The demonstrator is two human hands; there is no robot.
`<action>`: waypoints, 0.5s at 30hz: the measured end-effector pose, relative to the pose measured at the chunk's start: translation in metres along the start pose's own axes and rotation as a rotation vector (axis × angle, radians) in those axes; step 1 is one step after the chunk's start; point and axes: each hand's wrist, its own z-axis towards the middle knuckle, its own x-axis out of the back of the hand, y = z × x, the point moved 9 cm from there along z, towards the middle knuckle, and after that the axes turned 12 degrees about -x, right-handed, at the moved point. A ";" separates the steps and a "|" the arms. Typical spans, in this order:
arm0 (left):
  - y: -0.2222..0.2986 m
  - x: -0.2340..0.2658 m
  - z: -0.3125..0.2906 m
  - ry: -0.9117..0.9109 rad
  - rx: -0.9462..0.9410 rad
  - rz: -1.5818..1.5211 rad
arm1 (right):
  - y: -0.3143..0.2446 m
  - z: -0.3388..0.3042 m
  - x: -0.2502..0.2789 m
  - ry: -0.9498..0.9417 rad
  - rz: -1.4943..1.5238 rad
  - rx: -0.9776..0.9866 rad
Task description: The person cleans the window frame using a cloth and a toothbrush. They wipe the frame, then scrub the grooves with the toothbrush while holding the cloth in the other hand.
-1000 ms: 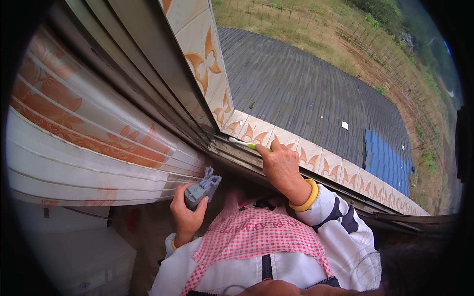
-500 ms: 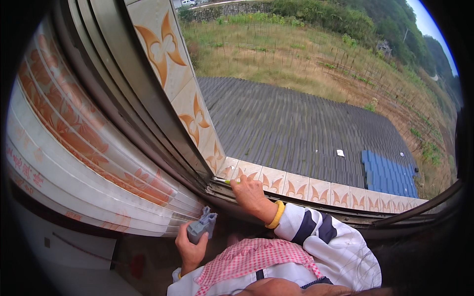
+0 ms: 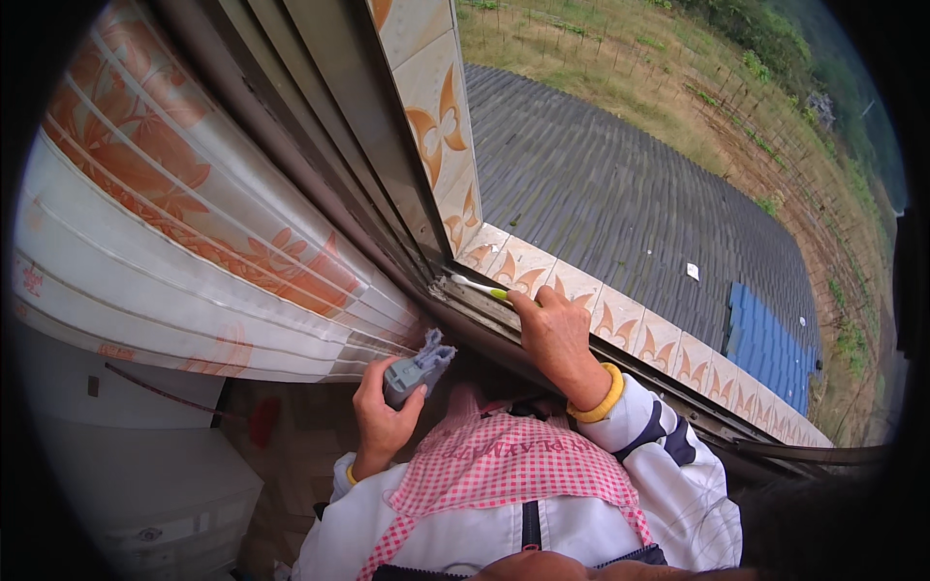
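My right hand (image 3: 564, 341) is closed around the green end of a white-and-green toothbrush (image 3: 479, 286). The brush lies along the sliding window track (image 3: 497, 308), its head at the corner where the sill meets the side frame. Pale debris shows in that corner. Lower and to the left, my left hand (image 3: 381, 422) grips a grey plastic cleaning tool (image 3: 407, 378) with shaggy blue-grey fibre pads at its upper end. That tool is held in the air, apart from the track, beside the curtain's lower edge.
A white curtain (image 3: 281, 281) with orange flowers hangs at left, next to the metal window frame (image 3: 373, 136). Patterned tiles (image 3: 601, 300) line the outer sill. Outside lies a dark corrugated roof (image 3: 620, 174). A red broom (image 3: 263, 422) and a white cabinet (image 3: 179, 494) stand at lower left.
The view has tilted and shifted. My right hand sits further back from the corner, showing more of the toothbrush. My left hand still grips the grey tool.
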 end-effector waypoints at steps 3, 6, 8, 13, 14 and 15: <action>-0.010 -0.006 -0.002 -0.013 0.049 -0.034 | -0.002 -0.003 0.012 0.053 0.026 0.021; -0.027 -0.018 -0.005 -0.008 0.186 -0.232 | -0.001 -0.004 0.013 -0.002 -0.009 0.028; -0.033 -0.034 -0.007 -0.002 0.279 -0.521 | 0.004 -0.010 0.028 0.071 0.114 -0.013; -0.018 -0.069 -0.001 -0.055 0.347 -1.036 | 0.004 -0.029 -0.005 -0.452 0.869 -0.206; -0.012 -0.074 0.002 -0.087 0.319 -1.074 | -0.004 -0.036 -0.016 -0.586 0.976 -0.217; -0.008 -0.079 0.003 -0.114 0.308 -1.104 | -0.011 -0.041 -0.018 -0.625 1.023 -0.184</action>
